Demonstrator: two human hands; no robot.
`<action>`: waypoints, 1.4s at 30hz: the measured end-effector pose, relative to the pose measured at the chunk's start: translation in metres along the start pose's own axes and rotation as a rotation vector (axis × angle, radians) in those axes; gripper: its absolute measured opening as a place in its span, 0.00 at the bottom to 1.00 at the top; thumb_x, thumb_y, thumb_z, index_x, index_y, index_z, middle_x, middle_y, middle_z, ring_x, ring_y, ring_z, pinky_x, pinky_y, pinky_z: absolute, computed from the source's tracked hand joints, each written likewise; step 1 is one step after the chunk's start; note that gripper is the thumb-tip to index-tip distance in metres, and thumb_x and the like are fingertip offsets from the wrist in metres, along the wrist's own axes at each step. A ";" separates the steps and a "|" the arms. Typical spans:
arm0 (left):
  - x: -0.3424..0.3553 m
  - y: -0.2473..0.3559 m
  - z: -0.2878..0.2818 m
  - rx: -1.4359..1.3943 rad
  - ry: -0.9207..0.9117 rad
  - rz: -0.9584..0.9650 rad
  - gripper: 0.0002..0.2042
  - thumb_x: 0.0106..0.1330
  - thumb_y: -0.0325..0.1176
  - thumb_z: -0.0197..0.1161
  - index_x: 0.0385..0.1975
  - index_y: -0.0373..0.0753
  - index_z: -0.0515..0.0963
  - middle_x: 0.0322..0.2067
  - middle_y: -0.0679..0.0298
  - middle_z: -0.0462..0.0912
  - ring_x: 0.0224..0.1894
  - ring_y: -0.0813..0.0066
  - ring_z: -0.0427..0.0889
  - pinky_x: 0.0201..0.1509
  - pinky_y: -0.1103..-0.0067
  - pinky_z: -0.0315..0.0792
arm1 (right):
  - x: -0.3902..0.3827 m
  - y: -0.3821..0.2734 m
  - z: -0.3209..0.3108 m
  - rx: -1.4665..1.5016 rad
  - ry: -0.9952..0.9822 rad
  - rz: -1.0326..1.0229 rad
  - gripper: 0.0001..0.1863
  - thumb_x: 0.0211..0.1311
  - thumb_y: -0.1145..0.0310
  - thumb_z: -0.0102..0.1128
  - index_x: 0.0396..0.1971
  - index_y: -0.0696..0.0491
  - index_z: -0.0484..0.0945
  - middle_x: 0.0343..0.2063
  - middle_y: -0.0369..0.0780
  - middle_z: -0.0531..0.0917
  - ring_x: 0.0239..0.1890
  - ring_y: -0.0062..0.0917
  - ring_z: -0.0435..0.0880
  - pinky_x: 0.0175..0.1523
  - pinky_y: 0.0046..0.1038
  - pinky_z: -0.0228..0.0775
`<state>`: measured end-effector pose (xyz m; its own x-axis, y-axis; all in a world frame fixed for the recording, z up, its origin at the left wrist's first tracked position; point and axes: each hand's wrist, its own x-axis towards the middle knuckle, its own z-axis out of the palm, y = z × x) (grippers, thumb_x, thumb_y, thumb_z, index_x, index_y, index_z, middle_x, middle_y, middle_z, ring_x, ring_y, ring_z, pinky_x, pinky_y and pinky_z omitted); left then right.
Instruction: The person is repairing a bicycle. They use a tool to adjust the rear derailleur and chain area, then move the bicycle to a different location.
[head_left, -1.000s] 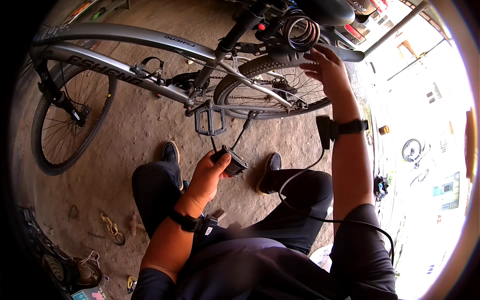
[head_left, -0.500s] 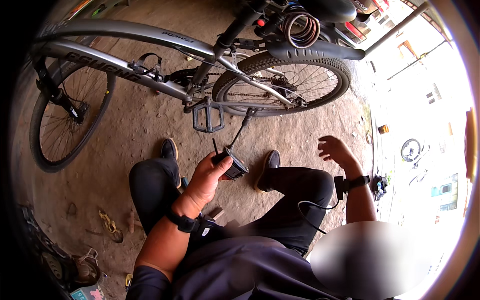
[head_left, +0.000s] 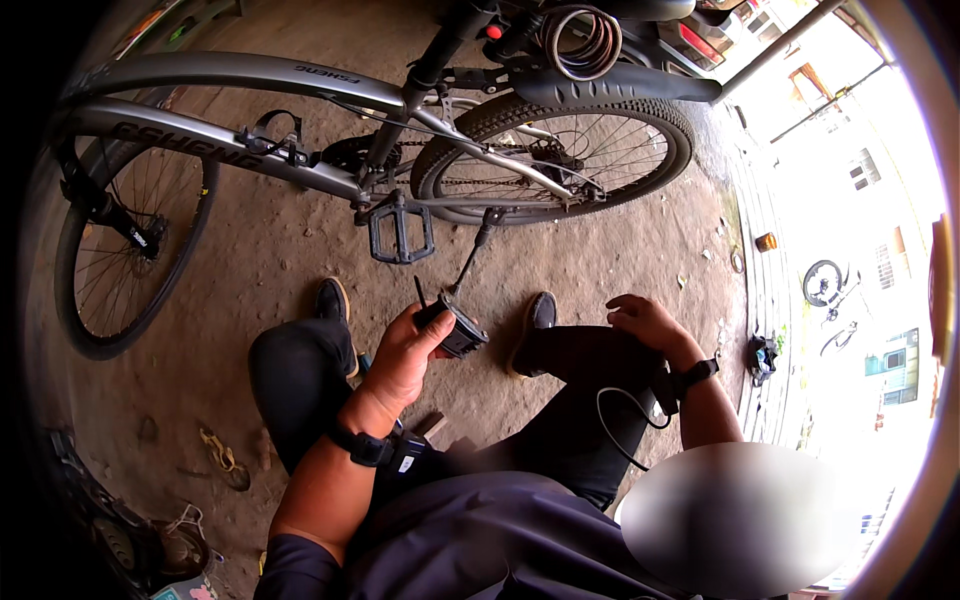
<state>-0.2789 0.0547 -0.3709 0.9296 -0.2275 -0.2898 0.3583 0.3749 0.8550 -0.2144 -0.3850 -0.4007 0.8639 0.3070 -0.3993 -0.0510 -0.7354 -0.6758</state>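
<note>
1. Step in hand, judged: a pedal point(head_left: 461, 331) is held off the bike point(head_left: 330, 170), so pedal work seems under way, at the stage between handling the part and bringing it to the crank. This is inferred from the pose only.

2. Pedal location: centre of the frame, just below the bike's kickstand point(head_left: 476, 250) and between the two shoes. It is a small dark block with a thin spindle projecting up and to the left. A second pedal point(head_left: 400, 228) is seen mounted on the bike, above the held one.

3. Left hand point(head_left: 405, 355): closed around the pedal, thumb on top, fingers wrapped beneath. The forearm is raised from the lower left of the frame, wrist bent slightly inward, a dark band worn at the wrist.

4. Right hand point(head_left: 648, 322): nothing is held. The fingers are loosely curled, relaxed, and the hand is rested on or just above the right knee point(head_left: 580, 350), right of centre. Contact cannot be confirmed. A strap and a thin cable are seen at the wrist.

5. Next move, judged: the spindle would need to be lined up with its threaded hole, so the pedal must be turned in the grip and the free hand brought in to steady the crank. Which crank is bare cannot be told.

6. Surroundings: dirt floor point(head_left: 600, 260); rear wheel point(head_left: 560, 150) at upper centre, front wheel point(head_left: 125, 250) at left.
</note>
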 end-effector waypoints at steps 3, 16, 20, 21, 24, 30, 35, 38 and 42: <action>0.000 0.000 0.000 0.003 0.011 -0.006 0.14 0.72 0.44 0.61 0.46 0.40 0.78 0.43 0.60 0.87 0.44 0.74 0.86 0.45 0.77 0.79 | 0.004 -0.001 -0.002 0.037 -0.012 0.034 0.20 0.67 0.61 0.64 0.55 0.55 0.79 0.38 0.39 0.87 0.42 0.20 0.84 0.49 0.26 0.76; 0.006 0.003 0.007 -0.022 0.021 0.004 0.14 0.72 0.44 0.63 0.44 0.39 0.78 0.38 0.64 0.87 0.39 0.78 0.86 0.43 0.78 0.80 | 0.003 -0.008 -0.007 0.067 -0.002 0.064 0.16 0.66 0.66 0.63 0.51 0.55 0.82 0.45 0.42 0.86 0.49 0.29 0.83 0.56 0.31 0.74; 0.010 -0.001 0.008 -0.036 0.009 -0.001 0.14 0.72 0.43 0.63 0.44 0.38 0.78 0.40 0.64 0.87 0.39 0.78 0.86 0.43 0.78 0.80 | 0.022 -0.008 -0.026 0.237 0.127 -0.023 0.14 0.66 0.70 0.61 0.50 0.56 0.82 0.47 0.43 0.85 0.50 0.30 0.83 0.59 0.32 0.74; 0.009 -0.001 0.005 -0.037 0.019 -0.001 0.14 0.72 0.43 0.63 0.45 0.38 0.78 0.40 0.63 0.87 0.39 0.78 0.86 0.43 0.78 0.80 | 0.036 -0.034 -0.042 0.263 0.195 -0.012 0.18 0.67 0.70 0.61 0.55 0.56 0.78 0.47 0.41 0.85 0.49 0.29 0.83 0.56 0.30 0.75; 0.009 0.000 0.005 -0.011 0.012 -0.014 0.15 0.72 0.44 0.61 0.46 0.38 0.78 0.43 0.59 0.87 0.43 0.72 0.86 0.45 0.77 0.79 | 0.068 -0.088 -0.100 0.659 0.399 -0.107 0.29 0.69 0.60 0.64 0.64 0.57 0.68 0.48 0.41 0.84 0.47 0.29 0.85 0.51 0.34 0.78; 0.013 0.002 0.006 -0.025 -0.006 0.004 0.16 0.71 0.45 0.62 0.47 0.38 0.77 0.43 0.59 0.87 0.44 0.71 0.86 0.47 0.74 0.79 | 0.132 -0.148 -0.180 1.165 0.570 -0.264 0.30 0.71 0.56 0.61 0.63 0.60 0.67 0.59 0.51 0.76 0.58 0.41 0.80 0.58 0.37 0.77; 0.017 0.001 0.001 -0.025 0.020 -0.001 0.17 0.71 0.46 0.62 0.47 0.38 0.77 0.44 0.58 0.87 0.45 0.71 0.86 0.48 0.73 0.78 | 0.153 -0.167 -0.183 1.278 0.736 -0.177 0.22 0.70 0.59 0.61 0.57 0.56 0.71 0.51 0.50 0.79 0.47 0.40 0.82 0.53 0.37 0.78; 0.018 0.002 -0.001 -0.013 0.025 -0.005 0.17 0.71 0.46 0.62 0.47 0.38 0.77 0.44 0.58 0.87 0.45 0.71 0.86 0.48 0.73 0.78 | 0.158 -0.176 -0.185 1.272 0.739 -0.152 0.19 0.68 0.61 0.62 0.54 0.53 0.72 0.46 0.46 0.78 0.41 0.36 0.80 0.49 0.37 0.76; 0.018 0.003 -0.001 -0.005 0.007 -0.010 0.18 0.71 0.47 0.62 0.47 0.38 0.77 0.44 0.57 0.87 0.45 0.71 0.86 0.48 0.74 0.78 | 0.162 -0.172 -0.186 1.204 0.824 -0.119 0.17 0.74 0.64 0.54 0.56 0.55 0.70 0.45 0.41 0.74 0.46 0.31 0.76 0.56 0.35 0.74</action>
<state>-0.2607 0.0523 -0.3739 0.9265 -0.2248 -0.3017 0.3682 0.3767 0.8500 0.0277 -0.3210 -0.2336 0.9078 -0.4003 -0.1252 0.0176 0.3346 -0.9422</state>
